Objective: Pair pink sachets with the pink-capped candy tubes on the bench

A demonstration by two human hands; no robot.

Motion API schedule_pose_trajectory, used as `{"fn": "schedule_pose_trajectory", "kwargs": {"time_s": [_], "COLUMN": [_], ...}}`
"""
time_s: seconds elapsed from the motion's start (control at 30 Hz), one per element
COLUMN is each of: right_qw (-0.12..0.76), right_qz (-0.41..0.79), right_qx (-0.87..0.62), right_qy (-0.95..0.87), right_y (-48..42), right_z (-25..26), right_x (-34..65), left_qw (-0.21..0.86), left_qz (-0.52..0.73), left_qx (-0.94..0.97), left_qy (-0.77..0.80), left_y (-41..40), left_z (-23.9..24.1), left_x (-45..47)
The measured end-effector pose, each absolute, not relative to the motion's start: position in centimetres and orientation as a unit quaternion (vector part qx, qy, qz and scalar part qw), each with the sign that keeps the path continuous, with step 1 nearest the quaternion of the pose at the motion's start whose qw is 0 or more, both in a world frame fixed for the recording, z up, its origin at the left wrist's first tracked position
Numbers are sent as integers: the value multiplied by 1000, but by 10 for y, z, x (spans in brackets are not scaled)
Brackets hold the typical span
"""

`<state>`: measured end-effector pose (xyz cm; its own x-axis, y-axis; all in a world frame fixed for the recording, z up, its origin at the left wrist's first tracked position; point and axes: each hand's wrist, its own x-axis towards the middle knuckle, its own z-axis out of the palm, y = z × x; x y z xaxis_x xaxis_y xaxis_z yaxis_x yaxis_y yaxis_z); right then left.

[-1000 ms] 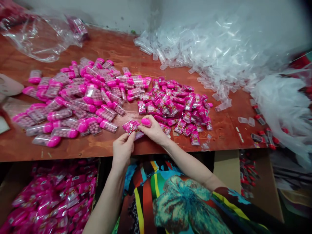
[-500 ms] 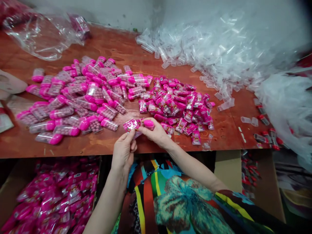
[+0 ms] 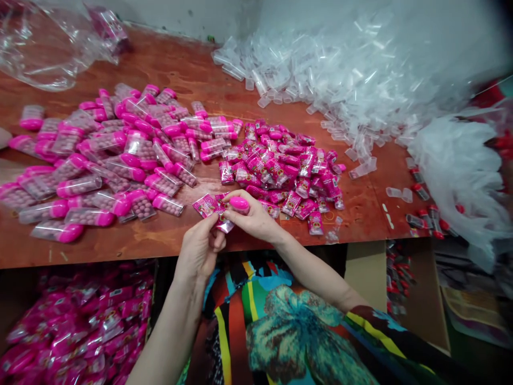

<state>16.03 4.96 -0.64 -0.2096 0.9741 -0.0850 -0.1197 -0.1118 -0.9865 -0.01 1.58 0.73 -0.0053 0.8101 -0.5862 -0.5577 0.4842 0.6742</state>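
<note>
My left hand (image 3: pixel 199 243) pinches a shiny pink printed wrapper (image 3: pixel 207 204) between thumb and fingers above the table's front edge. Close beside it, my right hand (image 3: pixel 256 218) is closed round a candy tube whose rounded pink cap (image 3: pixel 239 205) sticks out above the fingers. The fingers hide the tube's body, so I cannot tell how far the wrapper goes round it. To the left lies a heap of clear pink-capped tubes (image 3: pixel 140 144) filled with small pink balls. Beyond my right hand is a pile of tubes in pink printed wrappers (image 3: pixel 280 166).
Clear plastic empties (image 3: pixel 312 75) are heaped along the back right of the reddish wooden table (image 3: pixel 176 59). Under its left side, a box holds many wrapped pink packs (image 3: pixel 84 321). A whitish plastic bag (image 3: pixel 457 160) and red-capped tubes (image 3: pixel 435 219) lie at the right.
The view has shifted, so the piles appear further left. Both hands stay together; the wrapper between them has turned, and more of its printed face shows near the fingertips.
</note>
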Motion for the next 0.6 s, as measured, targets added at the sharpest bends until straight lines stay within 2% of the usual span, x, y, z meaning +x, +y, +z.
{"fn": "schedule_pose_trajectory", "kwargs": {"time_s": [0.17,0.3,0.43,0.6], "right_qw": [438,411,440,430], "right_qz": [666,724,705,676], "right_qx": [-463,-426,-428,-457], "right_qy": [-388,-354,-354,-386], "right_y": [48,29,9,2], "right_z": [-9,-14,-18,-20], "right_x": [172,176,167,159], "left_qw": [665,659,663,671], "left_qz": [529,543,541,536], "left_qx": [131,99,63,43], "left_qy": [511,510,513,511], "left_y": [17,18,19,20], "left_z": [3,-1,-5,-6], "left_x": [-11,-13,-6,0]}}
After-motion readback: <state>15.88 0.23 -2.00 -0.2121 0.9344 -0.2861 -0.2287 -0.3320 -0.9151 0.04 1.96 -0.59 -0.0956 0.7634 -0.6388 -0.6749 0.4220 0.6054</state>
